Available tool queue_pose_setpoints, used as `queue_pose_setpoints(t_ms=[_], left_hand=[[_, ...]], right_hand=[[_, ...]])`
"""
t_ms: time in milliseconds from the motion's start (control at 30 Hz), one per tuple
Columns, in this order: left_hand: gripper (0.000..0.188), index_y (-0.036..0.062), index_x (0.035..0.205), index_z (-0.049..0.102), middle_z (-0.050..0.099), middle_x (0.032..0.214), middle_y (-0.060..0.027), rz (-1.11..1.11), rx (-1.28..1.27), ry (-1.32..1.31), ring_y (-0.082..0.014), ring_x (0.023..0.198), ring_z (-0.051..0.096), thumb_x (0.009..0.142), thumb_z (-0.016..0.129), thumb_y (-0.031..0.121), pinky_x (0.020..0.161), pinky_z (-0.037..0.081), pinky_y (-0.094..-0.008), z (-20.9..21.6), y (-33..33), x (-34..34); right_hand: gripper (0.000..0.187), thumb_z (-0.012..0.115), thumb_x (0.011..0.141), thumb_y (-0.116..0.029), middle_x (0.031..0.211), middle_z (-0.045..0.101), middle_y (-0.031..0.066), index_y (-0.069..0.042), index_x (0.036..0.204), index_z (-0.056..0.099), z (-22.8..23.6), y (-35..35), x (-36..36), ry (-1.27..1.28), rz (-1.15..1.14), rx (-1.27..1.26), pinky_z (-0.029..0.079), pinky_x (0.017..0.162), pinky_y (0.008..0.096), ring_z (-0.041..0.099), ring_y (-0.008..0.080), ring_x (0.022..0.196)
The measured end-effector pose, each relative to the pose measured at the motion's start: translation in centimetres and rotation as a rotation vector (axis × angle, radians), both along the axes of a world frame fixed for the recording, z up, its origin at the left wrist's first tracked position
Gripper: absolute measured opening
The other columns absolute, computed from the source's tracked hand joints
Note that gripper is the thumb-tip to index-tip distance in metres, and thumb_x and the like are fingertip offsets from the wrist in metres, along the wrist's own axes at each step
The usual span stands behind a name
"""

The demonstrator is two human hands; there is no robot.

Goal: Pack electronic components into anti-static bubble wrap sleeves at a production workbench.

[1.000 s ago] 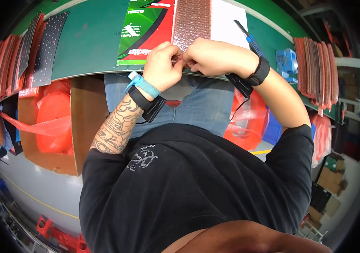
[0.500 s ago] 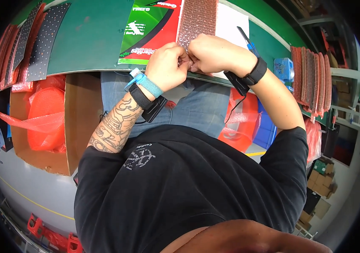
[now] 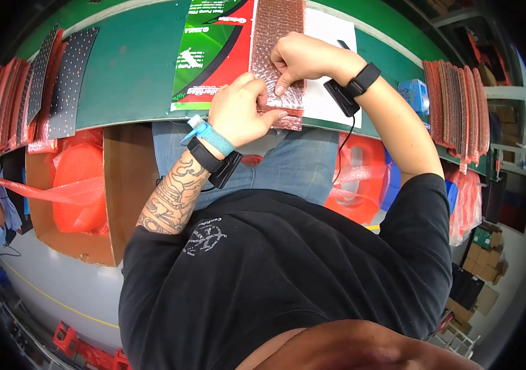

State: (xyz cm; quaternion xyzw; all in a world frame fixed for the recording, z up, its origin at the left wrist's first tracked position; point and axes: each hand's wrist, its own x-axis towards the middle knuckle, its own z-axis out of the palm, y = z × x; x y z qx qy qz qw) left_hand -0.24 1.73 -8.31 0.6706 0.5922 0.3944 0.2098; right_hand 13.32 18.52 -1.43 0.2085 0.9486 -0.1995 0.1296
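A long reddish bubble-wrap sleeve (image 3: 279,28) lies on the bench, its near end folded close to the front edge. My left hand (image 3: 238,111) is at that near end, fingers curled and thumb lying across the folded edge. What its fingers grip underneath is partly hidden. Over the right side of the sleeve is my right hand (image 3: 312,58), its fingers curled in and its thumb pressing down on the wrap. Left of the sleeve lies a green and red printed card sheet (image 3: 213,55); a white sheet (image 3: 332,80) shows on its right, partly under my right wrist.
Upright stacks of red bubble-wrapped pieces stand at the far left (image 3: 1,108) and right (image 3: 457,111). Dark dotted panels (image 3: 73,83) lean at left. A blue box (image 3: 414,95) sits near the right stack. Below the bench, a carton (image 3: 118,191) holds a red bubble-wrap roll (image 3: 78,185).
My right hand has moved up and away from my left, its thumb now on the wrap. The sleeve's near end now shows between them. My left hand has shifted slightly down and left.
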Motion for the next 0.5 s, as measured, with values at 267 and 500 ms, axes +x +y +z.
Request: queue_pose_setpoints(t_ms=[267, 500], left_hand=[[0.038, 0.0037, 0.07, 0.057, 0.055, 0.075, -0.0071, -0.009, -0.003, 0.021, -0.0275, 0.064, 0.058, 0.071, 0.089, 0.025, 0.058, 0.046, -0.0384, -0.2, 0.5, 0.0], [0.023, 0.0051, 0.079, 0.065, 0.058, 0.08, -0.0056, -0.06, -0.004, -0.077, -0.0269, 0.07, 0.059, 0.072, 0.085, 0.016, 0.064, 0.048, -0.0389, 1.0, -1.4, -0.7]], right_hand=[[0.031, 0.084, 0.08, -0.024, 0.065, 0.064, 0.0069, -0.001, 0.075, 0.064, -2.5, 1.2, 5.4, 0.435, -0.334, 0.094, 0.047, 0.055, 0.0324, 0.061, 0.015, 0.06], [0.017, 0.079, 0.082, -0.006, 0.077, 0.062, 0.0059, -0.002, 0.094, 0.068, -5.8, -14.0, 11.0, 0.897, -1.006, -0.208, 0.047, 0.055, 0.0256, 0.06, 0.0119, 0.062]])
